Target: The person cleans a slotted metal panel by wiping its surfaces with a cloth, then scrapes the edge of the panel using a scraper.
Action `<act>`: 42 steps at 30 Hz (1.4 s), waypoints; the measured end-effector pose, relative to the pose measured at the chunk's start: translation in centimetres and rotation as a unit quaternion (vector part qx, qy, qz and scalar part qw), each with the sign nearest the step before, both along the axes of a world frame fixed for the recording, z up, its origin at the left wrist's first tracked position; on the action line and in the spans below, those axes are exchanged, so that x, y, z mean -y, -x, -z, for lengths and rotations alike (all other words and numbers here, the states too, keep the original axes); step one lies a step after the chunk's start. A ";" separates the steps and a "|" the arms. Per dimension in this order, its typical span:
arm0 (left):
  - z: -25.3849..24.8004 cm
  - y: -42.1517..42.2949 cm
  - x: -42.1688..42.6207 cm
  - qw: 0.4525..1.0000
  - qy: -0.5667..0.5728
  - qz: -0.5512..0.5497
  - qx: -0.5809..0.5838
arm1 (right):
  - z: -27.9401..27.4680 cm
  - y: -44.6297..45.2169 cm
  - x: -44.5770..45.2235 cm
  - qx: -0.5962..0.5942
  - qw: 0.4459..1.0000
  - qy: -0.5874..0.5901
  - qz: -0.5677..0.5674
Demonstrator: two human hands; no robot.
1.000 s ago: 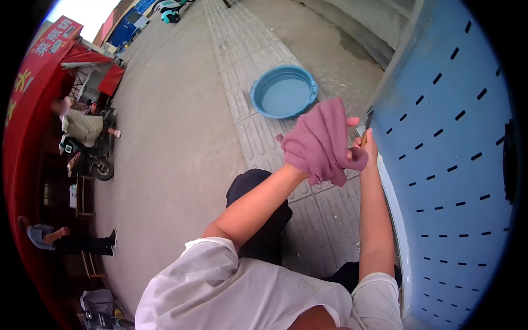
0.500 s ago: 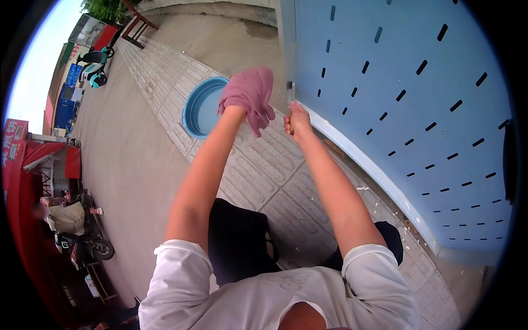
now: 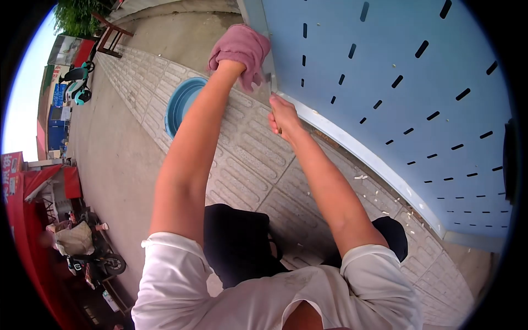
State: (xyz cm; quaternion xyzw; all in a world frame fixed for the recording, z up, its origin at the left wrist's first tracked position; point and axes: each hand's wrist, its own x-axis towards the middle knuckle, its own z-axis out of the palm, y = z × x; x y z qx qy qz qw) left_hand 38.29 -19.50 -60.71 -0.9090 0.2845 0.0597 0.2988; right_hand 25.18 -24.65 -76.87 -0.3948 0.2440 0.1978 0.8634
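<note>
The pink cloth is at the far end of the blue panel, overlapping its edge in view; whether the two touch, I cannot tell. It looks light, soft and limp, likely to drape and slip rather than break, and heavier if wet; its bunched middle seems the best place to take hold, since the loose tail would only flap. It wraps the left hand, of which only the wrist shows, so I cannot tell whether those fingers grip or lie flat. The right hand is just beside the panel's lower edge, fingers clenched, seemingly round a thin tool of which only a sliver shows past the thumb. Counting outward from the panel: one cloth, one blue basin on the paving to its left, partly behind the left arm, several pale scraps near its lower edge, too small to count surely, one wooden chair beyond its far end, and two parked scooters, one green and white, one with a quilted cover, well apart to its left.
</note>
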 end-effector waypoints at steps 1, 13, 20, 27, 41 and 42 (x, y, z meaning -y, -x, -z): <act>0.1 -0.2 0.3 0.999 0.002 -0.041 -0.009 | 0.4 -0.8 0.4 -0.007 1.000 -0.014 0.008; 1.9 -2.3 -0.1 0.997 0.007 -0.070 -0.043 | -0.2 0.6 0.1 0.019 0.999 0.027 -0.002; 1.7 -2.3 0.4 0.990 0.033 -0.131 -0.030 | 0.9 2.0 -1.6 -0.028 0.999 0.029 0.011; 0.2 -0.1 -0.6 0.998 0.027 -0.015 -0.049 | 3.5 2.8 -1.3 -0.047 0.985 0.164 -0.009; 3.6 -1.7 -1.4 0.996 0.048 0.061 0.046 | -0.9 4.5 9.4 0.058 0.782 0.526 -0.330; 2.7 -1.4 -0.9 0.995 0.041 0.073 0.047 | -2.7 6.2 10.2 0.009 0.804 0.484 -0.346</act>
